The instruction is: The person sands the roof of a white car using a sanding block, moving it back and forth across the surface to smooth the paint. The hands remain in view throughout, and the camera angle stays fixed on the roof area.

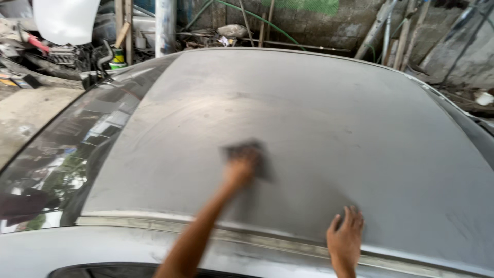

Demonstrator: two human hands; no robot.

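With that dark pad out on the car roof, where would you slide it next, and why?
Probably toward the near edge, where the right hand rests flat. The left hand presses a dark sanding pad on the dull grey roof at arm's stretch. Curved rub marks show farther out; the strip nearer the edge looks less worked, though motion blur makes that uncertain.

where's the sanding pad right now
In the head view the dark sanding pad lies flat under the left hand near the middle of the car roof, right of the windshield.
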